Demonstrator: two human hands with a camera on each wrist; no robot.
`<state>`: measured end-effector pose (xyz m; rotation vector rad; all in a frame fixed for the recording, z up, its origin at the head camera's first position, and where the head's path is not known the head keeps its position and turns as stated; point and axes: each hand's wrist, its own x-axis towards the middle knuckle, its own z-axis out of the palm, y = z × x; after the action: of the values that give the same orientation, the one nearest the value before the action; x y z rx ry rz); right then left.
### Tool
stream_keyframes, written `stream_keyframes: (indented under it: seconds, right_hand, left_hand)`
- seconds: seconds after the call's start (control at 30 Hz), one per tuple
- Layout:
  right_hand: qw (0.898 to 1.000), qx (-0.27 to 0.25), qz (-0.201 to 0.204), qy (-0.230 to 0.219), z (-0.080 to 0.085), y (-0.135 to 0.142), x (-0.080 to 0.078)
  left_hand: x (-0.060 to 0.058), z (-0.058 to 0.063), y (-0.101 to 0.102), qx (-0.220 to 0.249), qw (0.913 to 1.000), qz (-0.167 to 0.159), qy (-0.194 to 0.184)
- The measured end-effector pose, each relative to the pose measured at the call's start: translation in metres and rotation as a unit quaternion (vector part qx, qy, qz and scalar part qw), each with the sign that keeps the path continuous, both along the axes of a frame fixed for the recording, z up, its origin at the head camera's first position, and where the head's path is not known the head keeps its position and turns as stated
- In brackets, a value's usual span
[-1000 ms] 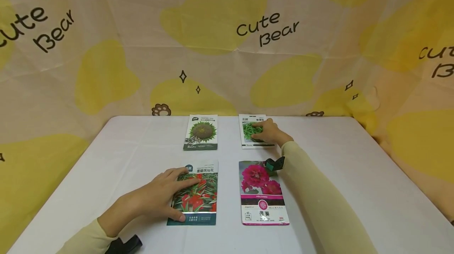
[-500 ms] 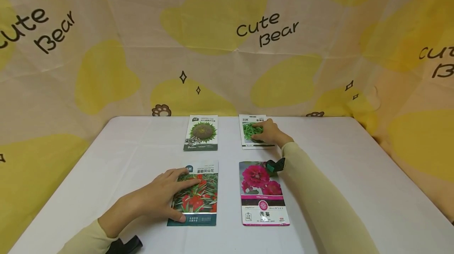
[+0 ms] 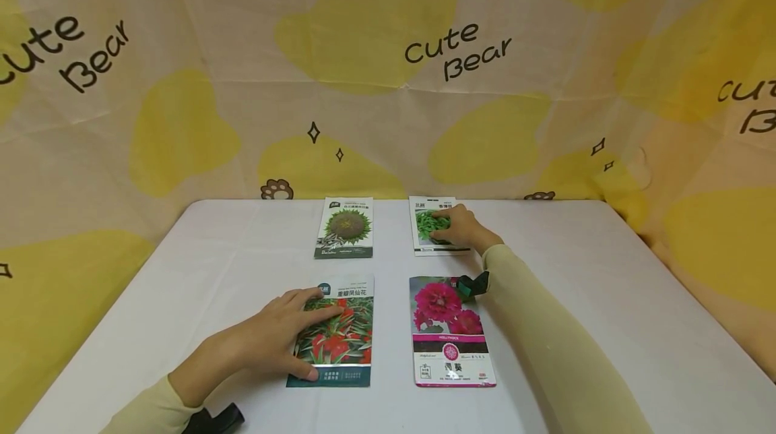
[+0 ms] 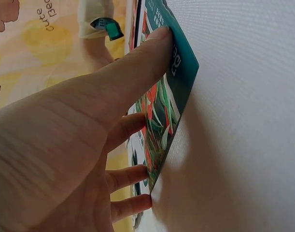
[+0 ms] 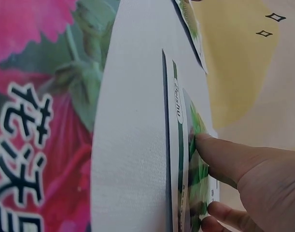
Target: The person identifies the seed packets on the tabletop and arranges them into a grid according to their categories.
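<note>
Four-sided flat seed packets lie on the white table. In the head view my left hand [image 3: 261, 336] rests on the near-left packet with red flowers [image 3: 358, 326], its fingers spread and the thumb on the teal bottom band [image 4: 186, 60]. My right hand [image 3: 465, 228] touches the far-right packet with green leaves [image 3: 424, 224], covering its right side. In the right wrist view the thumb [image 5: 224, 152] lies against that packet's picture. Just in front of it, partly under my right wrist, is the pink hollyhock packet [image 3: 448, 326].
A sunflower seed packet [image 3: 347, 226] lies at the far left of the group. The white table [image 3: 200, 272] extends to both sides. Behind it hangs a yellow-patterned cloth [image 3: 364, 117]. Dark wrist-worn devices [image 3: 215, 418] sit below both wrists.
</note>
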<state>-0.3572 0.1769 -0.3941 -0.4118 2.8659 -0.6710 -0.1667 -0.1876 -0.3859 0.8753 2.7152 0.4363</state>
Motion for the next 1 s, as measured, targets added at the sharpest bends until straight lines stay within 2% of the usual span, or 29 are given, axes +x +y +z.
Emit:
stream_keyframes:
  seconds: [0.53,0.77,1.0]
  right_hand:
    - [0.998,-0.038,0.040,0.003,-0.001,0.008,0.001]
    - [0.998,-0.047,0.046,0.006,0.002,0.012,0.005]
    - [0.996,-0.055,0.060,0.034,0.001,0.016,0.010]
  left_hand:
    - [0.000,0.000,0.000,-0.002,1.0000,0.004,-0.008]
    - [0.000,0.000,0.000,-0.002,0.9998,0.006,-0.017]
    - [-0.001,-0.001,-0.001,-0.002,0.9999,0.001,-0.011]
